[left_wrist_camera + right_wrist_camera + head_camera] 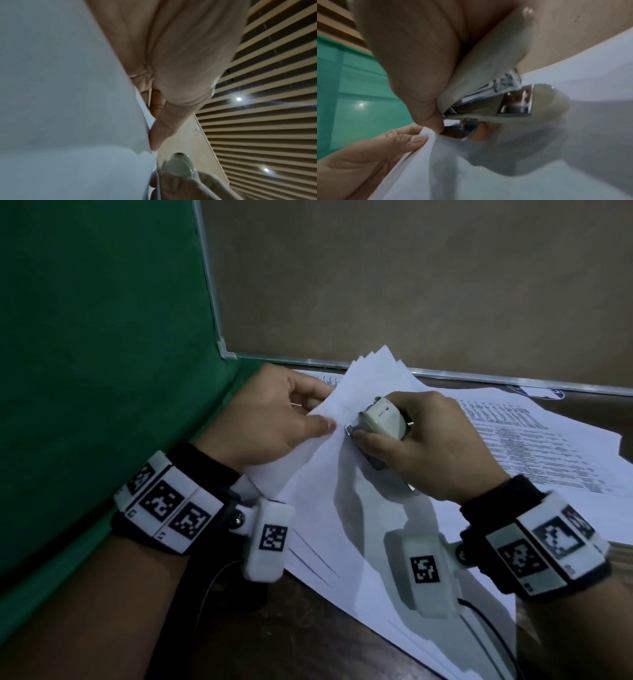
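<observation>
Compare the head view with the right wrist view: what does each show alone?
Head only: printed white sheets on the brown wooden table, and the marker-patterned wristbands. Right wrist only: chrome inner parts of the cream plastic stapler, seen from below. Both: the left hand pinching the white paper stack, the right hand gripping the stapler at its edge.

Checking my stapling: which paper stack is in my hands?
The blank white stack: the left hand pinches it and the right hand holds a stapler at its edge. The printed sheets lie untouched.
</observation>
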Motion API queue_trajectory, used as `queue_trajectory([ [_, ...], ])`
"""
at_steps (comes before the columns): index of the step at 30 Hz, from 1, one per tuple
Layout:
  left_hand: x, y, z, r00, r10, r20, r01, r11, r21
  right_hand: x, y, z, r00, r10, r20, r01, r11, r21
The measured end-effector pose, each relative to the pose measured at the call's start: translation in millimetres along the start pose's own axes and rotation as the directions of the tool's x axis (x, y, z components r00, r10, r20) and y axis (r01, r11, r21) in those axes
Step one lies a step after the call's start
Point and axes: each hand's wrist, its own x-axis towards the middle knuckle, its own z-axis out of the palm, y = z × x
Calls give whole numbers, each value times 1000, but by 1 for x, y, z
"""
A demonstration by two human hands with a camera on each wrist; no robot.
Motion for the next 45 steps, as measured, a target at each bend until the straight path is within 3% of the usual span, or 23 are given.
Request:
queue_trajectory([
  [6,-3,-1,7,997,20,71,-21,1000,13,-1,-1,-1,1000,-14,-3,14,1000,-3],
  [22,-5,3,9,998,-43,37,43,999,-23,-1,-4,1,995,-101,-5,99,990,-103],
  [31,-7,3,14,999,-32,-14,32,999,-25,-2,-4,6,1000,21,8,-20,999,-36],
  [45,-5,1,9,999,-31,43,29,999,44,-3,-2,8,996,-91,-2,91,989,-118],
])
